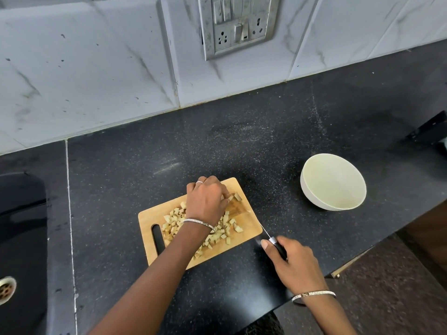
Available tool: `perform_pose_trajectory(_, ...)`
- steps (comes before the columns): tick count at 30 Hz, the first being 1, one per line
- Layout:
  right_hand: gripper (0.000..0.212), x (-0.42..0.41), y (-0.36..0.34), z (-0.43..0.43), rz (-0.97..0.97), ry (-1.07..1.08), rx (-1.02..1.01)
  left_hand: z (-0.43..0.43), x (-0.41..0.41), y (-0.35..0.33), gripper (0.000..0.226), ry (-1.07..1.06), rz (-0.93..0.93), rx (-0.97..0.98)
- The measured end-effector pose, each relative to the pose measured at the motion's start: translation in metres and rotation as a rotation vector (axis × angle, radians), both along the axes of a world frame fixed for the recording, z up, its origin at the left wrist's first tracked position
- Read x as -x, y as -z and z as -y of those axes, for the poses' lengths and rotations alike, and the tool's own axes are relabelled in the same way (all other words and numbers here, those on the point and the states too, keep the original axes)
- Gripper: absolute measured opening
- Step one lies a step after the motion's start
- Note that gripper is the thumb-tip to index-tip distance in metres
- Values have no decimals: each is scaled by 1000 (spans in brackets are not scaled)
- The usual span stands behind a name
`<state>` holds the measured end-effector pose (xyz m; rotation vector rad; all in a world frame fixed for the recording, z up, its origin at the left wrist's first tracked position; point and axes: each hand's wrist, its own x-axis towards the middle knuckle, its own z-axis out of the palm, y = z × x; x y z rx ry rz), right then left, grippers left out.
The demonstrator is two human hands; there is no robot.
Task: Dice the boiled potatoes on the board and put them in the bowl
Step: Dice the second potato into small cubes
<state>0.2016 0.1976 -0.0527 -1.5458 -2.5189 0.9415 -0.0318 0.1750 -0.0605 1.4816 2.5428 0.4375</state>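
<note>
- The left hand (207,201) lies knuckles-up over the far right end of the board (149,220). Its fingers are bent down and bunched together round a few potato pieces (173,220), with the thumb pressed against the pieces on the right. The fingertips themselves are hidden under the hand.
- A ring (199,182) sits on one finger of this hand, and a bangle (198,223) circles the wrist.
- The right hand (294,263) is wrapped tightly round the black handle of the knife (280,249). One digit lies straight along the handle toward the blade; the rest are curled under.
- The knife's long axis runs from the hand up and to the left. The blade shows edge-on as a thin line over the counter (145,153), its tip at the board's right near corner. Whether the tip touches the wood cannot be told.
- The board lies flat on the counter. Its long axis runs left to right, rising toward the far right, with the handle slot at the left end.
- The diced pieces are spread over the middle and right of the board, partly under the left forearm.
- The bowl (312,201) stands upright on the counter, well to the right of the board.
- A sink (21,213) lies at the left edge.
</note>
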Motion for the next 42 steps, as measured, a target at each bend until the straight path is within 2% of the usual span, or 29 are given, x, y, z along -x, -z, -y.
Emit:
perform_pose_trajectory(4,48,1,6,4,21,0,51,0,0,3,3,-36,107,-47)
perform_pose_trajectory(8,46,7,10,13,-58,32,215,5,-4,7,15,-79,161,-58)
perform_pose_trajectory(11,41,15,5,24,-187,168,486,7,-9,7,28,-97,158,-43)
perform_pose_trajectory(14,44,21,-2,32,-313,356,796,6,-11,8,22,-135,140,-72)
perform_pose_trajectory(18,45,20,-10,36,-347,390,901,2,-12,7,13,-156,124,-77)
perform_pose_trajectory(20,44,15,-11,36,-339,392,816,1,-12,5,10,-140,113,-76)
perform_pose_trajectory(24,48,1,-9,31,-244,213,283,-2,-8,3,12,-80,112,-60)
perform_pose_trajectory(26,55,1,-8,27,-198,108,115,-2,-6,2,19,-59,119,-38)
perform_pose_trajectory(30,64,14,0,21,-97,15,24,0,-9,-1,23,-115,106,-40)
perform_pose_trajectory(35,53,23,9,19,-35,-26,-10,2,-11,0,11,-144,98,-50)
perform_pose_trajectory(39,61,23,14,19,-31,-13,-11,2,-11,1,9,-136,86,-64)
perform_pose_trajectory(42,51,28,18,21,-9,-13,-15,1,-10,1,8,-131,84,-79)
